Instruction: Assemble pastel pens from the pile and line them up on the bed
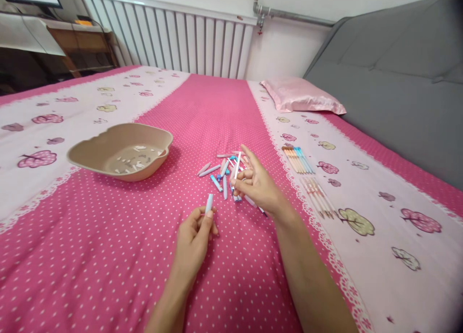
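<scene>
My left hand is closed around a pale blue pen barrel, which points up between thumb and fingers. Pinched in my right hand is a thin white pen refill with a dark lower tip, its index finger raised. Just under and beside that hand lies a loose pile of pen parts: lilac barrels, a light blue piece and several pink and white pieces. The right hand hides part of the pile.
Left of the pile stands a beige basin with small white and grey bits inside. To the right lie a row of orange and blue pens and a row of pale pens. A pink pillow rests on the bed, near the grey headboard.
</scene>
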Tool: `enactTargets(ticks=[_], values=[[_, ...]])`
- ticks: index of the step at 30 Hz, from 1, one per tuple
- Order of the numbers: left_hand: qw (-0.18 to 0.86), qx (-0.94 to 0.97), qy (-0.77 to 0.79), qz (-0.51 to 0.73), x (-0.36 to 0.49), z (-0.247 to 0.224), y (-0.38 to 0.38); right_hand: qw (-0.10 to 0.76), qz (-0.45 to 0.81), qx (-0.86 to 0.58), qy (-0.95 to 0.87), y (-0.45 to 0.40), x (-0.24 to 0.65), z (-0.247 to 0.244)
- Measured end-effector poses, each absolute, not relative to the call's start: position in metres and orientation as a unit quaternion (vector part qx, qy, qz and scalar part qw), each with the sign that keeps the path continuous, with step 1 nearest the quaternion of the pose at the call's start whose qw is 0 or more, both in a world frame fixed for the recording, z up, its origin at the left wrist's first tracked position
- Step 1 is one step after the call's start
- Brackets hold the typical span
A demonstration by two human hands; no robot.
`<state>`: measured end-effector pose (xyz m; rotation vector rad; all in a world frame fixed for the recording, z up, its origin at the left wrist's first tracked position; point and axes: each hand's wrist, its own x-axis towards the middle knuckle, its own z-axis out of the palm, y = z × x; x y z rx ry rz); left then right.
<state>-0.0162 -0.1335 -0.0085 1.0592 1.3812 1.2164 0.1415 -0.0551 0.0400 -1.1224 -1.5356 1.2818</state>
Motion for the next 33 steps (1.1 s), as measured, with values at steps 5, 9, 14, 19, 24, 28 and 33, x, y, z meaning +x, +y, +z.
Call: enactTargets(ticks=[5, 9, 14, 19, 24, 28, 33], values=[[0.486, 0.486, 0.545, 0.48, -0.015, -0.008, -0.136, 0.451, 0.484, -0.433, -0.613, -0.056, 0.139, 0.043], [0.497, 0.496, 0.532, 0.474, -0.014, -0.008, -0.136, 0.458, 0.476, -0.414, -0.626, -0.058, 0.137, 0.044], [0.504, 0.505, 0.524, 0.466, -0.013, -0.009, -0.136, 0.448, 0.461, -0.414, -0.645, -0.06, 0.134, 0.045], [0.502, 0.506, 0.526, 0.464, -0.014, -0.009, -0.137, 0.472, 0.455, -0.404, -0.638, -0.061, 0.133, 0.046], [0.5, 0.513, 0.525, 0.459, -0.016, -0.011, -0.137, 0.481, 0.448, -0.402, -0.637, -0.06, 0.132, 0.043], [0.505, 0.515, 0.521, 0.456, -0.015, -0.011, -0.136, 0.478, 0.461, -0.383, -0.642, -0.059, 0.131, 0.039], [0.51, 0.512, 0.519, 0.457, -0.015, -0.01, -0.137, 0.469, 0.464, -0.375, -0.652, -0.059, 0.129, 0.037]])
